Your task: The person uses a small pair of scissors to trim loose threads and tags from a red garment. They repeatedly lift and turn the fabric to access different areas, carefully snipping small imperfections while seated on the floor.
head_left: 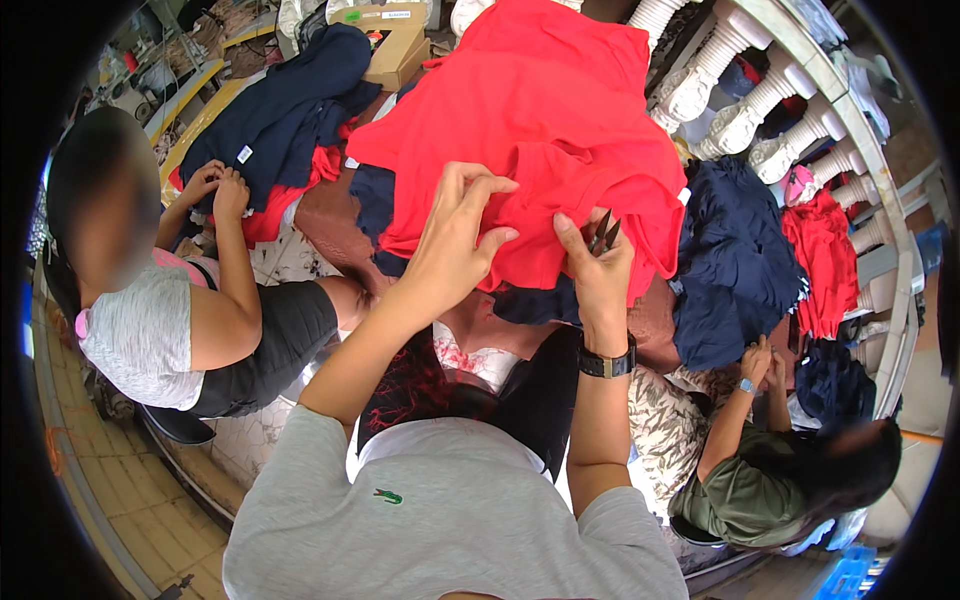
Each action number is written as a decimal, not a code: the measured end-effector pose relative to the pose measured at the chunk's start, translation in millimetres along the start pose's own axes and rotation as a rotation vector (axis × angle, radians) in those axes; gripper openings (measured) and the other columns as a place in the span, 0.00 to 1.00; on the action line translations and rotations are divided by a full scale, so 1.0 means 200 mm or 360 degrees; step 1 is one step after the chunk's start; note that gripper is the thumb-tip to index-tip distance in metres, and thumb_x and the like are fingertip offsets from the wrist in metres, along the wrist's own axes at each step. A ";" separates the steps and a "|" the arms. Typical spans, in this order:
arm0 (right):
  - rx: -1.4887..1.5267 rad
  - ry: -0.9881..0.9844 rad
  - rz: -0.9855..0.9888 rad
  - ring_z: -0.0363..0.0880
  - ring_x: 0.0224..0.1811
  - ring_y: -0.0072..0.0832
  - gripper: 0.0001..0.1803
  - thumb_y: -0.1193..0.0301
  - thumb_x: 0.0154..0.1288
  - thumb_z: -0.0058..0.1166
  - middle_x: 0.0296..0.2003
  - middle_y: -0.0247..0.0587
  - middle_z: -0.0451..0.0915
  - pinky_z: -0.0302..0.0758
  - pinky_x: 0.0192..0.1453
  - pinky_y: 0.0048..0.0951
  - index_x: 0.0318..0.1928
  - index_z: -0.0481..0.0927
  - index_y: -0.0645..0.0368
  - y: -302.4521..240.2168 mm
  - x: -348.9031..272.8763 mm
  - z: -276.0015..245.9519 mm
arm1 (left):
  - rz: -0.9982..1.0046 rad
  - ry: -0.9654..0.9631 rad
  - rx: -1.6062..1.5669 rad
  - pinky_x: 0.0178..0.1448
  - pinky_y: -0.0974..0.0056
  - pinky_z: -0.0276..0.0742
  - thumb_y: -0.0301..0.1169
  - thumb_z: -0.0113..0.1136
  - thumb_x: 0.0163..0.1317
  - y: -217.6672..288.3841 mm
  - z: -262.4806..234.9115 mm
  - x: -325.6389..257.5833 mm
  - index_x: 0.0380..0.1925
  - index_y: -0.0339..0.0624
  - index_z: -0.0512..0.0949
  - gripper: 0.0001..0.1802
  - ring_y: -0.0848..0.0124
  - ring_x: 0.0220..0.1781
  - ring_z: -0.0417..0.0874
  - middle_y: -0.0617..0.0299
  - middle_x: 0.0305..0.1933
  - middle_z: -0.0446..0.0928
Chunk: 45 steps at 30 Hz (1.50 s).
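Note:
A red shirt (540,90) lies spread over the work surface in front of me, its collar part bunched near my hands. My left hand (452,240) hovers at the left of the bunched cloth, thumb and fingers apart, with nothing visible between them. In my right hand (597,280) is a pair of small dark thread snips (606,232), points upward, thumb beside them at the edge of the shirt. Part of the snips is hidden in the palm. A watch with a dark strap is on my right wrist.
Navy garments (735,255) and a red garment (822,262) are piled to the right, beside a white balustrade (705,80). Two people sit close by: one at left handling a navy garment (290,115), one at lower right. A cardboard box (398,55) stands at the back.

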State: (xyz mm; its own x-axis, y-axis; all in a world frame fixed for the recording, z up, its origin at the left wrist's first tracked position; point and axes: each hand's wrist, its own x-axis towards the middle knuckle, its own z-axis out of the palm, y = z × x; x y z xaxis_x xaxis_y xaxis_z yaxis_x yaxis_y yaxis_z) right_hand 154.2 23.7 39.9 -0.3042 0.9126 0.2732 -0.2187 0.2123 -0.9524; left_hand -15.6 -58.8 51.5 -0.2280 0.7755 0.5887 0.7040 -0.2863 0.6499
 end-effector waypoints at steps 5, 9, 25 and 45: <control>0.0221 -0.0010 0.0000 0.83 0.41 0.19 0.14 0.84 0.64 0.64 0.44 0.40 0.87 0.78 0.44 0.20 0.51 0.81 0.67 0.02 -0.04 0.00 | 0.0496 0.0225 -0.0153 0.47 0.62 0.79 0.19 0.68 0.59 0.13 0.01 -0.02 0.45 0.39 0.80 0.14 0.62 0.44 0.80 0.53 0.49 0.73; 0.0225 -0.0055 -0.0045 0.84 0.46 0.25 0.15 0.85 0.63 0.63 0.46 0.44 0.86 0.80 0.51 0.25 0.51 0.81 0.70 0.09 -0.06 -0.03 | 0.0353 -0.0014 -0.0439 0.51 0.62 0.78 0.24 0.69 0.61 0.07 0.18 0.01 0.50 0.35 0.75 0.19 0.63 0.44 0.81 0.54 0.48 0.74; 0.0167 0.0072 0.0118 0.57 0.22 0.06 0.14 0.77 0.74 0.53 0.26 0.19 0.72 0.51 0.25 0.16 0.55 0.82 0.65 0.14 -0.12 -0.03 | 0.0156 0.0144 -0.0734 0.48 0.60 0.83 0.19 0.63 0.65 -0.11 0.33 0.03 0.44 0.33 0.75 0.10 0.60 0.43 0.85 0.52 0.42 0.79; -0.0275 -0.0144 -0.0337 0.76 0.37 0.19 0.12 0.79 0.75 0.50 0.37 0.35 0.84 0.72 0.43 0.20 0.55 0.78 0.65 0.04 0.04 -0.05 | 0.0143 0.0209 -0.0226 0.39 0.64 0.79 0.19 0.67 0.60 0.01 0.31 0.06 0.45 0.34 0.77 0.14 0.63 0.34 0.85 0.54 0.36 0.81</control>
State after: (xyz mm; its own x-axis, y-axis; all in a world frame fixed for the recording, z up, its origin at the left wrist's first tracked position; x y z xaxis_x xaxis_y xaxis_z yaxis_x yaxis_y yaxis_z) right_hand 158.9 36.5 32.9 -0.3517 0.8083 0.4722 -0.1270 0.4586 -0.8795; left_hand 25.7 -14.8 30.4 -0.2609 0.6661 0.6988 0.6259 -0.4344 0.6477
